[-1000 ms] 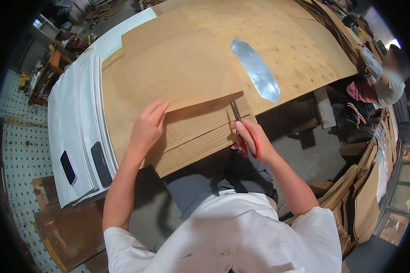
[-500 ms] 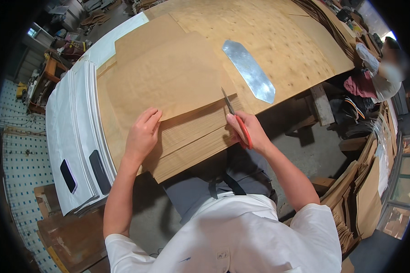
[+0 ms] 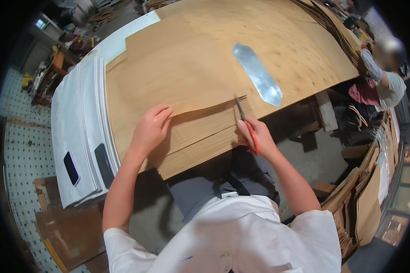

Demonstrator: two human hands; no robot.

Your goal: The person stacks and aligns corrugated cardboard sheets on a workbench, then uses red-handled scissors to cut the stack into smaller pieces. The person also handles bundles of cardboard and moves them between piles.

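Observation:
My left hand [image 3: 152, 128] is closed in a pinch at the near edge of a brown paper sheet [image 3: 177, 73]. The sheet lies over a stack of brown paper [image 3: 200, 134], whose many layered edges fan out toward me. A pair of scissors [image 3: 252, 135] with red handles is in my right hand [image 3: 259, 139], fingers wrapped round the handles. Its dark blades point away from me, over the right end of the stack. Beyond them a shiny metal plate [image 3: 258, 75] with pointed ends lies on the wooden table [image 3: 300, 59].
Folded white sheets [image 3: 70, 109] cover the table's left side, with a phone [image 3: 71, 168] and a dark flat block [image 3: 104, 166] on them. At the far right a person [image 3: 389, 88] stands by brown sheets. More brown paper [image 3: 355, 200] leans at the lower right.
The upper brown sheet has shifted over the stack, and its near edge now bows up slightly. Both hands keep their hold. The whole view has swung a little, moving the scene rightward.

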